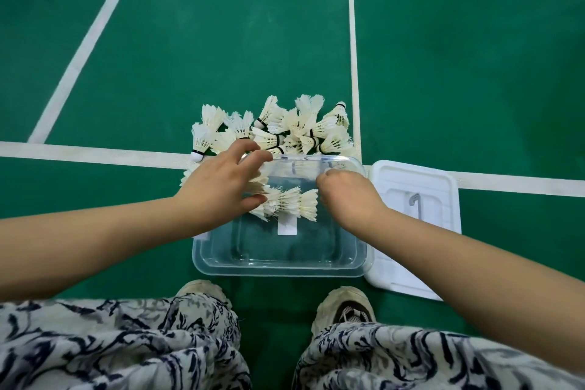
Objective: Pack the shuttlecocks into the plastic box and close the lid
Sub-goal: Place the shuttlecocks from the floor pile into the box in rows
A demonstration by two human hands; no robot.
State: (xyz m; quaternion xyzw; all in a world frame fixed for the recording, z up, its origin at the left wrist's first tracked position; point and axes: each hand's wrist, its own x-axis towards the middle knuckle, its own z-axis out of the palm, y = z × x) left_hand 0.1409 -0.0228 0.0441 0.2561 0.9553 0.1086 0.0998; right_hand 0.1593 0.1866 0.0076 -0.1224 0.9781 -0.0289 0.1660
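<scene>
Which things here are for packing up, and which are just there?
For the job: the row of shuttlecocks between the left hand and right hand; the shuttlecock pile; the clear plastic box; the white lid.

Just there: the green court floor; white court lines; the person's shoes.

Both hands (221, 184) lower nested shuttlecocks (291, 203) into box (278, 266).
</scene>
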